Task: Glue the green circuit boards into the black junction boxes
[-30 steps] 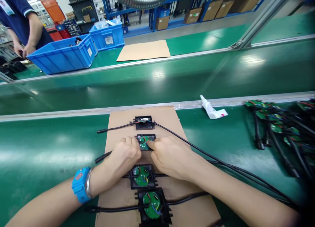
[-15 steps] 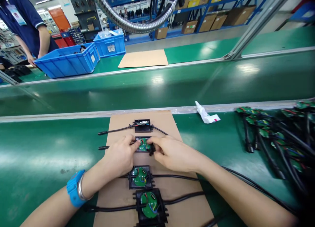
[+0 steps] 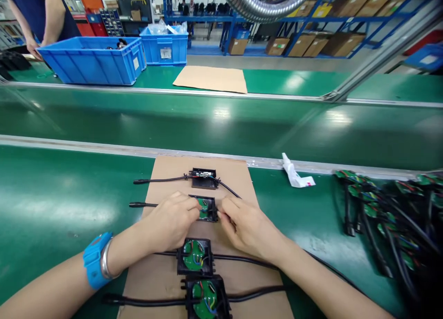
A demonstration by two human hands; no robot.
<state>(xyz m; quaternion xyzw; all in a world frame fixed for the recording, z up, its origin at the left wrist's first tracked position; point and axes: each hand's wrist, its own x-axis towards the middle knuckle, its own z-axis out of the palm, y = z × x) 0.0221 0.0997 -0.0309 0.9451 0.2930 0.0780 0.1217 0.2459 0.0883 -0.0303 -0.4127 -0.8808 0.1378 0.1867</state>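
A small black plastic housing with a green circuit board (image 3: 206, 209) lies on the cardboard between my hands. My left hand (image 3: 175, 220) is closed at its left end, fingertips on the housing's edge and board. A black cable with a plug end (image 3: 141, 204) runs out to the left under that hand. At the right end my right hand (image 3: 247, 224) pinches the black cable where it meets the housing; the fingers partly hide the spot. Nearer me lie two more housings with round green boards, one (image 3: 195, 255) just in front of the other (image 3: 207, 296).
Beyond my hands lies another black housing (image 3: 204, 178) with cables. Wired boards (image 3: 377, 208) are heaped at the right, near a crumpled white wrapper (image 3: 296, 174). Across the green bench stand blue bins (image 3: 93, 63) beside a person (image 3: 51, 14) and a cardboard sheet (image 3: 211, 79).
The view has shifted a little. My left fingers have moved to the housing's left edge, and my right fingers have drawn back from the board to its right end.
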